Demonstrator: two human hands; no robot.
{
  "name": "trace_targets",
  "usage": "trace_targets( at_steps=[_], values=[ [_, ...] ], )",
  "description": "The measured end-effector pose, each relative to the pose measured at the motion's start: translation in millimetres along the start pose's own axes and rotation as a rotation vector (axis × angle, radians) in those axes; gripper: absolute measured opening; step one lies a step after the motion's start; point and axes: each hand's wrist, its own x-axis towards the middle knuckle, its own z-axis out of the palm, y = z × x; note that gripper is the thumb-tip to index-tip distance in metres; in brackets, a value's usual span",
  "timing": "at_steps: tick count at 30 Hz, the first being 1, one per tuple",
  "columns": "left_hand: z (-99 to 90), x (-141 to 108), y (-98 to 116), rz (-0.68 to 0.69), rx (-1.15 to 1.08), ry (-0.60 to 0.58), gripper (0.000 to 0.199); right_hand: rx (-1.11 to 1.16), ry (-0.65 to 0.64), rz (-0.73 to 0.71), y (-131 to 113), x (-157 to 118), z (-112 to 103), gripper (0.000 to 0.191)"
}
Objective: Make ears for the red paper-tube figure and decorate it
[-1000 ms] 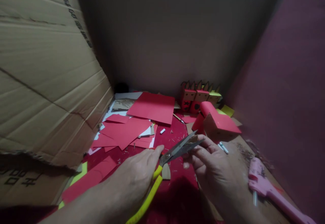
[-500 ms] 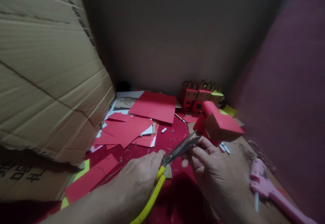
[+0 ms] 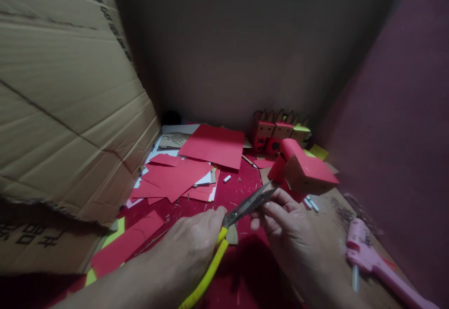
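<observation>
Yellow-handled scissors (image 3: 242, 210) lie across the lower middle, their blades slightly apart and pointing up to the right. My left hand (image 3: 201, 234) is closed round them near the pivot and handles. At the blade tips, my right hand (image 3: 284, 215) has its thumb and fingers pinched together; whatever small piece they hold is too hidden to make out. Just beyond that hand stands a red paper and cardboard figure (image 3: 308, 171). A small cardboard scrap (image 3: 232, 234) lies beneath the scissors.
Red paper sheets (image 3: 213, 146) are stacked at the back left, beside a large cardboard panel (image 3: 70, 94). Small box figures (image 3: 280, 133) stand against the back wall. A pink glue gun (image 3: 368, 248) lies at the right. A white stub (image 3: 227, 178) and scraps dot the red surface.
The scissor blades are slightly closer together than before. Both hands keep nearly the same place, and the whole view has shifted very slightly.
</observation>
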Motion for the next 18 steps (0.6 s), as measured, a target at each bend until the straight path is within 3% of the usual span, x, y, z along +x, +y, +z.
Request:
trace_targets(
  at_steps=[11, 18],
  values=[
    [10.0, -0.2, -2.2, -0.037, 0.063, 0.032, 0.02, -0.028, -0.007, 0.004, 2.7, 1.5, -0.1, 0.007],
    [8.4, -2.4, -6.2, -0.033, 0.046, -0.015, 0.021, -0.017, 0.002, 0.005, 3.3, 5.0, -5.0, 0.009]
  ],
)
